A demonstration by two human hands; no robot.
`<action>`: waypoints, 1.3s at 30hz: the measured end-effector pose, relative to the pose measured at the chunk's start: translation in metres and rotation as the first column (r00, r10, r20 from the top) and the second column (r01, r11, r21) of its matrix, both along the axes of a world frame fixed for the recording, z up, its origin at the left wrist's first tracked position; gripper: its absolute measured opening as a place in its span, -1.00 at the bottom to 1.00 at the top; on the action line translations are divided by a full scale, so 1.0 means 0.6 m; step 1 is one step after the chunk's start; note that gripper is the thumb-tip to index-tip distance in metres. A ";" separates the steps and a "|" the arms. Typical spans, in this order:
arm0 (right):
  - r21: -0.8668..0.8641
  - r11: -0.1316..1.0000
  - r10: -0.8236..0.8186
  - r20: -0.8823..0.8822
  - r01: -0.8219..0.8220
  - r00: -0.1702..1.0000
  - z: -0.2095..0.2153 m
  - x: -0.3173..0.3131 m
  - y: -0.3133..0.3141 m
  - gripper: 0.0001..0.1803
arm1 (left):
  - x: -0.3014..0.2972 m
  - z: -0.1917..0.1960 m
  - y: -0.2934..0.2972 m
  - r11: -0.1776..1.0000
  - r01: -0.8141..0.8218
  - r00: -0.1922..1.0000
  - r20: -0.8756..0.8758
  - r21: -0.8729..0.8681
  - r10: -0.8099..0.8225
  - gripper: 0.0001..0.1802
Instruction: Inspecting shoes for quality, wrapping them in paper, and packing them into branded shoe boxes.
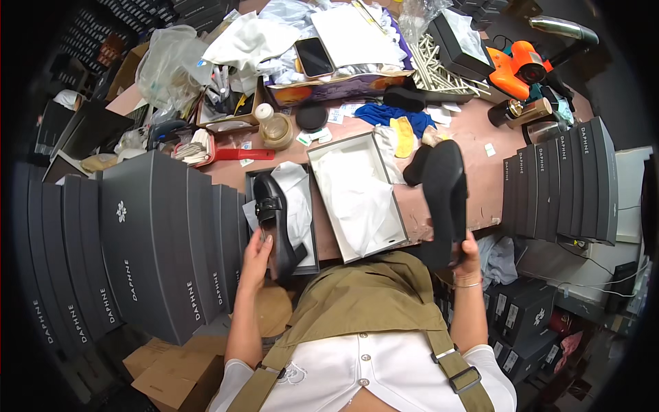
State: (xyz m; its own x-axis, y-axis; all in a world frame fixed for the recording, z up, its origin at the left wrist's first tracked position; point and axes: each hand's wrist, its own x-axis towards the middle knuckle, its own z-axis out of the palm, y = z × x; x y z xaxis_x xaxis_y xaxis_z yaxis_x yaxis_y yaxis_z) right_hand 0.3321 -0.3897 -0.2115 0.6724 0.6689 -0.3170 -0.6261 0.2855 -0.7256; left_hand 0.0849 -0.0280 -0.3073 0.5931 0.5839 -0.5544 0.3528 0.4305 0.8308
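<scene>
Person is standing at a cluttered reddish table (473, 130), working with both hands. Left hand (257, 255) is resting on the near end of a black loafer (274, 220) with a metal buckle; fingers are lying along the heel side and curling onto the upper, so the shoe is sitting just far of the fingertips, toe pointing away. That loafer is lying in a dark open shoe box (307, 237) lined with white tissue paper, near the table's near edge. Right hand (468, 255) is gripping the second black shoe (445, 199), sole facing up toward the viewer; fingers are closing round its near end, with the rest of the shoe rising up and away from the hand, above the table edge. Between the two hands a grey box lid (357, 196) with white paper inside is lying open. To the left, a row of grey shoe boxes (137, 247) is standing on edge; another row (559, 182) is standing to the right. Farther off, an orange power tool (518, 69) and a phone (314, 56) are lying among the clutter.
</scene>
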 end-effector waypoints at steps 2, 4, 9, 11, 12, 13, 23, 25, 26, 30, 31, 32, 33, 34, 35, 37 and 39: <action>-0.070 0.992 -0.107 0.029 0.109 0.994 0.009 0.015 -0.022 -0.15 | 0.029 0.044 0.014 0.183 0.418 0.908 -0.408 0.890 -0.091 -0.29; -0.070 0.990 -0.126 -0.006 0.126 0.992 -0.010 0.015 -0.035 -0.17 | 0.100 0.056 0.010 0.663 0.367 0.930 -0.267 0.652 -0.252 -0.38; 0.005 0.996 -0.089 -0.073 0.090 0.993 -0.085 0.006 -0.042 -0.17 | 0.358 0.159 -0.070 0.128 0.695 0.573 -0.436 0.708 -0.694 -0.35; 0.007 0.996 -0.085 -0.062 0.086 0.994 -0.076 0.006 -0.043 -0.21 | 0.379 0.155 -0.140 -0.120 0.697 0.434 -0.550 0.707 -0.713 -0.20; -0.023 0.995 -0.100 -0.055 0.099 0.993 -0.070 0.003 -0.047 -0.25 | 0.376 0.124 -0.174 -0.217 0.643 0.430 -0.581 0.734 -0.691 -0.09; -0.047 0.994 -0.101 -0.047 0.099 0.994 -0.064 0.004 -0.050 -0.29 | 0.370 0.092 -0.198 -0.286 0.633 0.411 -0.625 0.720 -0.663 -0.16; 0.149 0.981 0.151 -0.164 -0.127 0.975 0.021 -0.069 -0.081 -0.11 | 0.340 0.054 -0.117 0.509 0.271 0.807 0.097 0.817 -0.583 -0.49; 0.128 0.932 0.354 -0.107 -0.340 0.929 0.042 -0.079 -0.060 -0.13 | 0.335 0.090 -0.092 0.612 0.206 0.825 0.201 0.764 -0.528 -0.65; 0.115 0.891 0.448 -0.071 -0.439 0.891 0.051 -0.080 -0.044 -0.14 | 0.328 0.116 -0.094 0.620 0.195 0.821 0.220 0.760 -0.527 -0.65; -0.207 0.842 0.519 0.065 -0.497 0.852 0.054 -0.076 0.038 -0.22 | 0.277 0.182 -0.099 0.695 0.070 0.802 0.373 0.716 -0.465 -0.61; -0.307 0.840 0.501 0.122 -0.448 0.857 0.062 -0.075 0.069 -0.25 | 0.260 0.197 -0.100 0.696 0.052 0.806 0.382 0.716 -0.452 -0.61; -0.403 0.827 0.490 0.175 -0.392 0.854 0.074 -0.081 0.098 -0.28 | 0.243 0.208 -0.100 0.701 0.032 0.813 0.389 0.712 -0.434 -0.60; -0.503 0.824 0.507 0.449 -0.261 0.736 0.056 -0.080 0.113 -0.32 | 0.235 0.213 -0.091 0.621 0.055 0.819 0.321 0.782 -0.475 -0.60; -0.623 0.759 0.522 0.408 -0.190 0.749 0.053 -0.085 0.114 -0.33 | 0.227 0.214 -0.078 0.545 0.072 0.826 0.256 0.835 -0.502 -0.61; -0.557 0.804 0.461 0.364 -0.208 0.809 0.052 -0.093 0.112 -0.29 | 0.221 0.215 -0.069 0.464 0.091 0.832 0.189 0.881 -0.521 -0.62; -0.327 0.904 0.350 0.202 -0.274 0.914 0.051 -0.109 0.103 -0.23 | 0.218 0.203 -0.063 0.460 0.158 0.798 0.160 0.874 -0.580 -0.61; 0.023 0.958 0.286 -0.051 -0.285 0.957 0.050 -0.117 0.087 -0.19 | 0.211 0.196 -0.074 0.504 0.204 0.740 0.205 0.839 -0.640 -0.65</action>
State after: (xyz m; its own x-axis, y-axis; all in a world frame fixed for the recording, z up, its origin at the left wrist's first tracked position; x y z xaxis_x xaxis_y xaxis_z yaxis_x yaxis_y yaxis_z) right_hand 0.2617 -0.3375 -0.1814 0.4352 0.8353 -0.3359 -0.7209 0.0999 -0.6858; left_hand 0.2116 -0.0721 -0.1900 0.9132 0.2360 0.3323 -0.1834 -0.4903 0.8521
